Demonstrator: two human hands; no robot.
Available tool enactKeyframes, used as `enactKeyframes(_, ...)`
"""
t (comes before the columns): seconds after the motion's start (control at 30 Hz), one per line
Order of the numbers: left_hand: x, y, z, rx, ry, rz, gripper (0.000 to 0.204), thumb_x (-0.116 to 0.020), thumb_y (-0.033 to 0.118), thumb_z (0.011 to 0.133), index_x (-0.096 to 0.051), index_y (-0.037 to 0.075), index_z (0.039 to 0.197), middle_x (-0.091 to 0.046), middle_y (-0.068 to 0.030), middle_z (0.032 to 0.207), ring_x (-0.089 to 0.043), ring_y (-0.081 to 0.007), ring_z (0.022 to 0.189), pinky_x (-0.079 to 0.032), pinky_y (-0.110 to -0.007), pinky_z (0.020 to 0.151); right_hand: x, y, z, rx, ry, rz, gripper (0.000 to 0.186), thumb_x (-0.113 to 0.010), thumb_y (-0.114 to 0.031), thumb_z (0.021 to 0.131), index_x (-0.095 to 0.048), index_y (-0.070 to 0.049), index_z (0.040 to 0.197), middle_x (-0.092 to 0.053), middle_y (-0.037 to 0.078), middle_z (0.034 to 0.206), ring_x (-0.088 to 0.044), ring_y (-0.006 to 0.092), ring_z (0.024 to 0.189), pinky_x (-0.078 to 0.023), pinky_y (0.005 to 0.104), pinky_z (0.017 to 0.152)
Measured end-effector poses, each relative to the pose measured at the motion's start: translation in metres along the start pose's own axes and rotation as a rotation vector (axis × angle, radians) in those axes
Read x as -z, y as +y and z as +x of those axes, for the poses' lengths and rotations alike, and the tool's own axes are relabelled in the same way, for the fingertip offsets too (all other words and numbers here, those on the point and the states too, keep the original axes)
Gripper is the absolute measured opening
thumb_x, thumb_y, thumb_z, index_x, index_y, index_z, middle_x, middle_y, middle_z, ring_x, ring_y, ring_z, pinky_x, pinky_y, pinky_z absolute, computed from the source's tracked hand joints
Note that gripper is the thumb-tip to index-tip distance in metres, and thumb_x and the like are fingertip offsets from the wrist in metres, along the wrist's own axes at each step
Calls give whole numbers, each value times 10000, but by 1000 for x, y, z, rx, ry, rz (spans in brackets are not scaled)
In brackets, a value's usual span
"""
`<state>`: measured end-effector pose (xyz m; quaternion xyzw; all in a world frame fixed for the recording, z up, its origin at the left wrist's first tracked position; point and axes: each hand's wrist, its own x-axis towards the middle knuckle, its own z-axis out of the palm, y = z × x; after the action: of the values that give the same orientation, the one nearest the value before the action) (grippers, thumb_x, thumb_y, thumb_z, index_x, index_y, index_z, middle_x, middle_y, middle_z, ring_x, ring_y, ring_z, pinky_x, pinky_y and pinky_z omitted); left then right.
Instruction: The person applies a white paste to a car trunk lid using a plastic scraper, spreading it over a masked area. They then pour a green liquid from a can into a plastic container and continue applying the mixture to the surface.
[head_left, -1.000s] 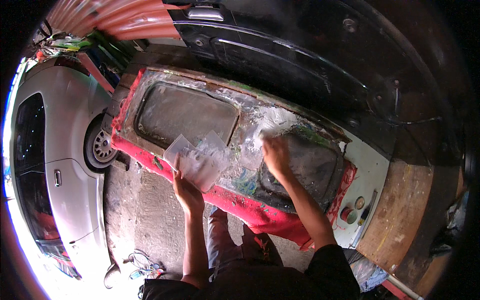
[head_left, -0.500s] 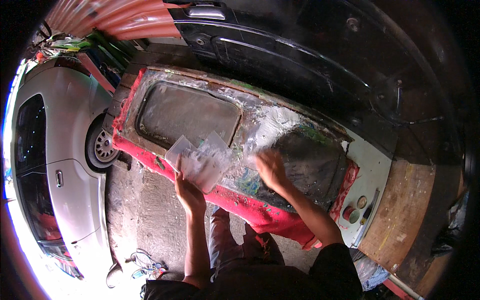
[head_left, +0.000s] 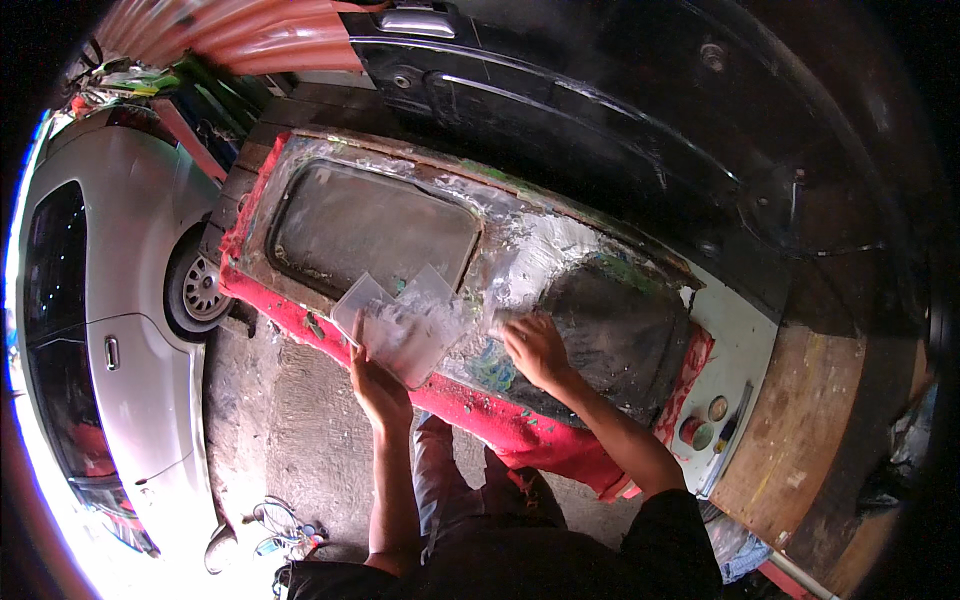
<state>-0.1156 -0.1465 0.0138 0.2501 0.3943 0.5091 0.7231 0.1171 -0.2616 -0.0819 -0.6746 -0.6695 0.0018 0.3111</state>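
Observation:
My left hand (head_left: 378, 388) grips translucent plastic sheets (head_left: 400, 330) smeared with white paste, held over a worn, paint-mottled panel (head_left: 455, 195) with two recessed sections. My right hand (head_left: 535, 350) is closed around a small pale tool (head_left: 502, 326), mostly hidden by my fingers, low on the panel's middle strip, just right of the sheets. A broad white patch of paste (head_left: 540, 245) covers the upper middle of the panel, between the left recess (head_left: 370, 215) and the dark right one (head_left: 610, 330). Red cloth (head_left: 470, 410) lies beneath the panel.
A silver car (head_left: 140, 380) stands at left. A large dark panel (head_left: 600, 110) rises behind the work. A pale board (head_left: 740, 345) at right holds a tin (head_left: 695, 432), a lid and long tools, beside plywood (head_left: 805, 430). Hoses (head_left: 280, 530) lie on the floor (head_left: 300, 430).
My right hand has moved down and slightly left from the white patch toward the panel's lower middle, near the sheets. My left hand has stayed about where it was.

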Motion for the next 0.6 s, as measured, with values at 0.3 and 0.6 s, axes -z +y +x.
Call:
enactKeyframes(0.3,-1,7,1,-42,-27,21,616,-471,298,1002,-380,60,1562,-344,-167,1602,-353,-321,1458,-270,-450,1209,39,37,40,-634,220,351,343,-673,-41,866,-725,-110,1199,-721,133,1005,-665,330,904,-507,437,835)
enactKeyframes(0.6,-2,1,2,-1,-28,-26,608,-467,286,1003,-383,56,1560,-367,-171,1591,-371,-313,1450,-286,-441,1204,21,45,31,-551,-139,249,470,-639,-67,854,-680,-116,1319,-716,202,1013,-696,332,924,-548,406,819)
